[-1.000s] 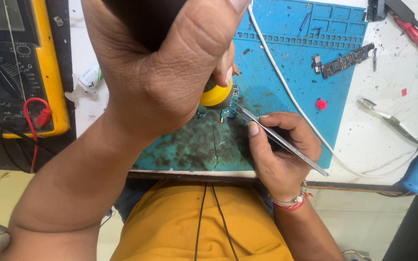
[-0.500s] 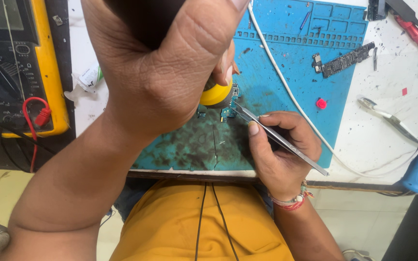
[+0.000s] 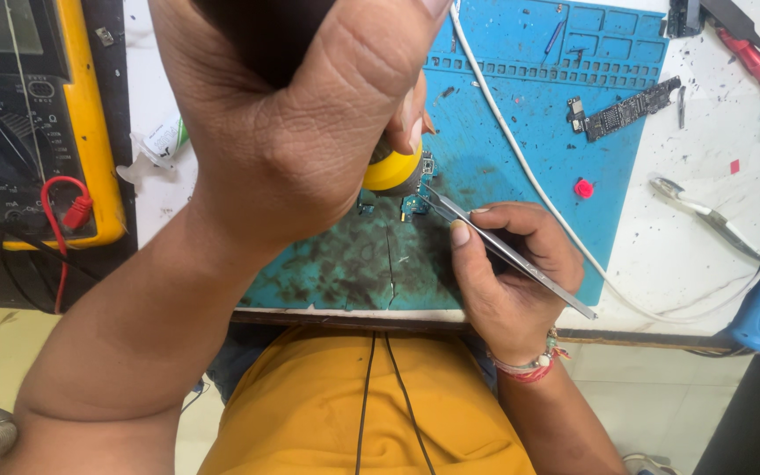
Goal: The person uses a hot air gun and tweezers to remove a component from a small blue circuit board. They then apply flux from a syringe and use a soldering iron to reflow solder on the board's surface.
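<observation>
My left hand (image 3: 292,132) is raised close to the camera and grips a tool with a yellow collar (image 3: 390,170), its tip pointing down at a small circuit board (image 3: 415,206) on the blue work mat (image 3: 521,114). My right hand (image 3: 507,273) holds metal tweezers (image 3: 503,251), whose tips touch the small board next to the yellow tool. The tool's upper part is hidden inside my fist.
A yellow multimeter (image 3: 37,123) with red and black leads stands at the left. A white cable (image 3: 529,176) crosses the mat. A long circuit board (image 3: 622,110), a red button-like part (image 3: 583,187), other tweezers (image 3: 714,220) and a red-handled tool (image 3: 754,62) lie to the right.
</observation>
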